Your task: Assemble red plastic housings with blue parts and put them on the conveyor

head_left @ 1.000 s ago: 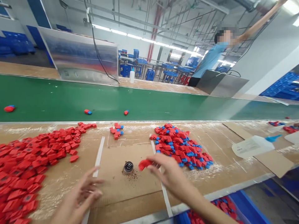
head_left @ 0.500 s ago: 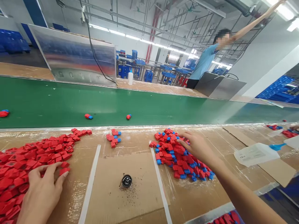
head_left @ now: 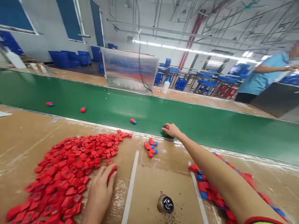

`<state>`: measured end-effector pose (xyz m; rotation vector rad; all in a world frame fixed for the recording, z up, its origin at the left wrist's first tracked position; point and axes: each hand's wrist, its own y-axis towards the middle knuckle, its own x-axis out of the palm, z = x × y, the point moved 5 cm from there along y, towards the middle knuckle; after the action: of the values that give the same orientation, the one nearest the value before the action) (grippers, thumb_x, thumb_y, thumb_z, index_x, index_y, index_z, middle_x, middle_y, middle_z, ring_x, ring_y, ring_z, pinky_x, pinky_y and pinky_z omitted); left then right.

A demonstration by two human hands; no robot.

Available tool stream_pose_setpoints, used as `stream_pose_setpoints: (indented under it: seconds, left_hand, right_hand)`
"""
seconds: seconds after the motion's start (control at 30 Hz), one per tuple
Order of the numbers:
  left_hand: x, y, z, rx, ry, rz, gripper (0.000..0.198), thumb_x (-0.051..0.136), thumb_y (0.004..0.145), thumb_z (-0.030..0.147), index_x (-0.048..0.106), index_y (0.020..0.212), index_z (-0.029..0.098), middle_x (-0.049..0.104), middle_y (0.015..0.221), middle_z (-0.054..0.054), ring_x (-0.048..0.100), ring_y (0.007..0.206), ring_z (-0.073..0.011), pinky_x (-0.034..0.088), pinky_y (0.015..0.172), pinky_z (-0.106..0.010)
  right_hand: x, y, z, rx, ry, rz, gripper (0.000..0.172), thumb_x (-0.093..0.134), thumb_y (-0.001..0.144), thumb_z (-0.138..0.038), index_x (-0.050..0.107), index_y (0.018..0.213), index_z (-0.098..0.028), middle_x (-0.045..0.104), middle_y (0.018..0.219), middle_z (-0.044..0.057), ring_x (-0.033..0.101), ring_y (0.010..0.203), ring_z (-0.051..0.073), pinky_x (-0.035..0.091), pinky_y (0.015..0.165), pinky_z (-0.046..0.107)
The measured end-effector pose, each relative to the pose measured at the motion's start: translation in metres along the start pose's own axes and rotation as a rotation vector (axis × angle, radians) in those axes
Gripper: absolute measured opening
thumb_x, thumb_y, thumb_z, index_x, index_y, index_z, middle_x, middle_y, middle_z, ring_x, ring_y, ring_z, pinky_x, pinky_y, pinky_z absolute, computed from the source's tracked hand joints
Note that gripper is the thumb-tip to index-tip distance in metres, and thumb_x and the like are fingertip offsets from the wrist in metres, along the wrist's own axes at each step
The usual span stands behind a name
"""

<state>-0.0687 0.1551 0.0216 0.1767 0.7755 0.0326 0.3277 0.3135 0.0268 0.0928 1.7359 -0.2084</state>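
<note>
My left hand (head_left: 101,186) is closed, pinching a small red plastic piece (head_left: 113,170) between thumb and forefinger. Just to its left spreads a heap of loose red pieces (head_left: 67,174). My right hand (head_left: 172,130) reaches far over the green belt (head_left: 205,124), its fingertips closed round a small red part (head_left: 166,127). Under my right forearm lies a pile of joined red-and-blue pieces (head_left: 205,188), partly hidden by the arm. Several more red-and-blue pieces (head_left: 150,147) form a small cluster near the belt's edge.
A round black-topped object (head_left: 167,203) sits on the cardboard sheet (head_left: 144,186) among dark crumbs, between white tape strips (head_left: 130,189). Single red-and-blue pieces (head_left: 133,121) lie spaced along the belt. Beyond it stand a white bottle (head_left: 166,86), a metal panel (head_left: 130,71) and a person in blue (head_left: 259,74).
The view has swung left. My right hand has left the red-and-blue pile and moved over the belt with a part. My left hand still pinches a red piece beside the red heap.
</note>
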Motion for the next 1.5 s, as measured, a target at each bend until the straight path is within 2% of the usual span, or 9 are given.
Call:
stream_pose_setpoints:
  seconds: [0.2,0.33,0.53,0.67,0.77,0.93,1.03,1.3,1.5]
  left_hand:
    - [0.001,-0.027,-0.001,-0.207,-0.494,-0.015,0.034,0.061,0.081,0.041,0.068,0.106,0.018,0.069,0.095,-0.007,0.065,0.084,-0.0218,0.052,0.074,-0.031]
    - [0.012,-0.039,0.003,-0.304,-0.72,-0.052,0.048,0.067,0.077,0.043,0.062,0.117,0.017,0.065,0.085,-0.004,0.061,0.063,-0.0156,0.051,0.056,-0.026]
    - [0.015,-0.05,0.024,-0.15,-0.624,-0.07,0.027,0.068,0.076,0.037,0.073,0.094,0.017,0.066,0.096,-0.007,0.064,0.075,-0.0174,0.052,0.067,-0.027]
    - [0.019,-0.06,0.035,-0.131,-0.673,-0.151,0.021,0.069,0.076,0.034,0.074,0.088,0.017,0.07,0.088,-0.005,0.064,0.085,-0.0195,0.05,0.078,-0.027]
    - [0.024,-0.069,0.039,-0.173,-0.789,-0.223,0.021,0.071,0.075,0.034,0.071,0.089,0.017,0.072,0.082,-0.004,0.064,0.079,-0.0178,0.049,0.076,-0.027]
    - [0.032,-0.084,0.044,-0.28,-1.088,-0.354,0.039,0.077,0.073,0.029,0.067,0.11,0.02,0.074,0.097,-0.007,0.064,0.09,-0.0156,0.047,0.074,-0.022]
    - [0.04,-0.091,0.045,-0.375,-1.182,-0.393,0.039,0.079,0.071,0.028,0.068,0.107,0.018,0.073,0.098,-0.008,0.064,0.092,-0.0155,0.048,0.076,-0.022]
    - [0.066,-0.106,0.064,-0.285,-1.03,-0.479,0.027,0.08,0.068,0.024,0.066,0.09,0.016,0.072,0.09,-0.005,0.065,0.084,-0.0158,0.049,0.081,-0.026]
    - [0.084,-0.129,0.075,-0.202,-0.988,-0.584,0.029,0.071,0.078,0.027,0.066,0.105,0.018,0.07,0.095,-0.005,0.062,0.088,-0.0168,0.048,0.079,-0.026]
  right_hand:
    - [0.007,-0.014,0.011,-0.003,-0.011,-0.026,0.029,0.057,0.093,-0.033,0.058,0.116,-0.016,0.06,0.117,0.008,0.062,0.098,0.02,0.053,0.083,0.041]
    - [-0.007,-0.055,0.014,-0.078,0.008,-0.045,0.023,0.051,0.094,-0.026,0.06,0.113,-0.016,0.069,0.096,0.005,0.064,0.08,0.016,0.051,0.074,0.03]
    - [0.0,-0.153,-0.009,-0.239,0.012,-0.097,0.029,0.05,0.084,-0.015,0.069,0.106,-0.021,0.073,0.091,0.005,0.065,0.081,0.019,0.042,0.067,0.024]
    - [0.008,-0.194,-0.014,-0.266,0.003,-0.138,0.031,0.056,0.077,-0.013,0.07,0.104,-0.02,0.073,0.086,0.005,0.065,0.079,0.021,0.041,0.065,0.025]
    - [0.007,-0.201,-0.007,-0.254,-0.004,-0.154,0.032,0.056,0.075,-0.007,0.071,0.101,-0.018,0.072,0.082,0.006,0.065,0.078,0.021,0.04,0.064,0.025]
    - [0.002,-0.198,0.003,-0.226,-0.007,-0.112,0.019,0.058,0.077,-0.009,0.071,0.088,-0.015,0.07,0.087,0.011,0.064,0.082,0.023,0.04,0.068,0.027]
    - [0.001,-0.2,0.004,-0.24,0.031,-0.091,0.014,0.066,0.073,-0.013,0.068,0.086,-0.015,0.069,0.093,0.01,0.063,0.081,0.021,0.041,0.069,0.026]
    - [-0.013,-0.224,0.008,-0.234,0.215,-0.062,0.01,0.059,0.083,-0.022,0.065,0.087,-0.016,0.069,0.08,0.005,0.063,0.074,0.018,0.045,0.066,0.027]
    - [-0.027,-0.282,-0.019,-0.355,0.357,-0.05,0.012,0.055,0.089,-0.027,0.065,0.09,-0.02,0.068,0.089,0.005,0.061,0.077,0.017,0.047,0.066,0.029]
